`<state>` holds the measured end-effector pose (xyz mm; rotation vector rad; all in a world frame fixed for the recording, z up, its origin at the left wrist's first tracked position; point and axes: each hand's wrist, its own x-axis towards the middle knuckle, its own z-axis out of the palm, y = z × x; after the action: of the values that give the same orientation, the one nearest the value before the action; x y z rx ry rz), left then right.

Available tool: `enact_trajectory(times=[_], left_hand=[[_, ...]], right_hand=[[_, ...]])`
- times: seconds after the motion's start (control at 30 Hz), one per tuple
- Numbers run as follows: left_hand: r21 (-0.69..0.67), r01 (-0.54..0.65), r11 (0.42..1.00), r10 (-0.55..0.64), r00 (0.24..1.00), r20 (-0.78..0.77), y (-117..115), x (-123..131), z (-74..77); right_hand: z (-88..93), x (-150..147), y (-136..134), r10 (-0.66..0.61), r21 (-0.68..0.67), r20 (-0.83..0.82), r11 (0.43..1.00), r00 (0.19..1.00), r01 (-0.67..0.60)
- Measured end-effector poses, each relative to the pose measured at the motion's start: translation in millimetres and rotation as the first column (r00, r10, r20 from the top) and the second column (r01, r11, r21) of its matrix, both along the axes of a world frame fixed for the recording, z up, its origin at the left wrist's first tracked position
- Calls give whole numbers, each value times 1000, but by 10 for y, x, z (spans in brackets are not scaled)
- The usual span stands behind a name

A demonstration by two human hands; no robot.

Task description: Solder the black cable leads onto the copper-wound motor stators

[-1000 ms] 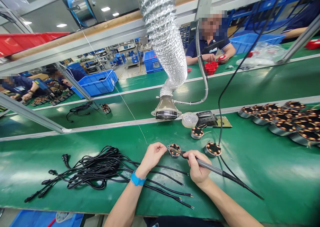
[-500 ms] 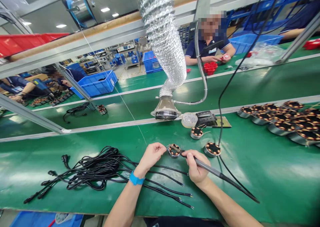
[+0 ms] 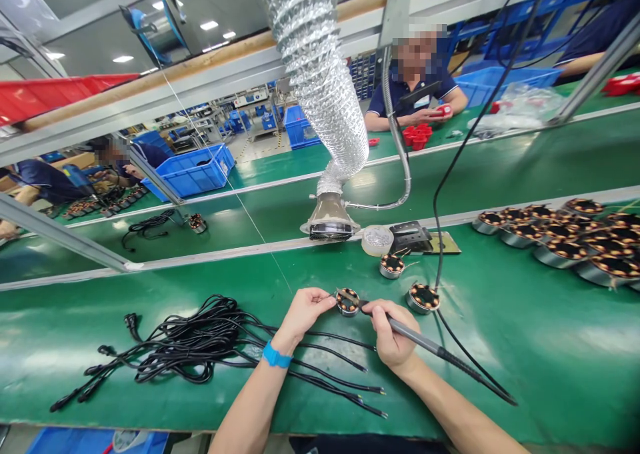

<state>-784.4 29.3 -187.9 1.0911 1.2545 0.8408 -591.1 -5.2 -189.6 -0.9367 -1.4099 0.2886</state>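
Hardly a shift: left hand [image 3: 305, 311] fingers still pinch the stator [image 3: 348, 301] on the bench [image 3: 500, 354], right hand [image 3: 393, 337] stays gripping the soldering iron [image 3: 425, 343], tip held to it.

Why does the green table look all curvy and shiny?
Head view: the wide lens bows the table edges and rails; ceiling lights glare off its green top; the left hand, coil, right hand and iron are sharp.
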Motion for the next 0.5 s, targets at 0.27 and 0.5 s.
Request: enact_trajectory(times=[0.27, 0.5], left_hand=[[-34, -57, 998, 58, 998, 9, -5, -45, 53], [28, -100, 995, 101, 995, -27, -18, 22, 20]], right_hand=[[26, 6, 5, -10, 14, 24, 1000, 1000, 9], [35, -1, 23, 5, 43, 103, 999, 995, -10]])
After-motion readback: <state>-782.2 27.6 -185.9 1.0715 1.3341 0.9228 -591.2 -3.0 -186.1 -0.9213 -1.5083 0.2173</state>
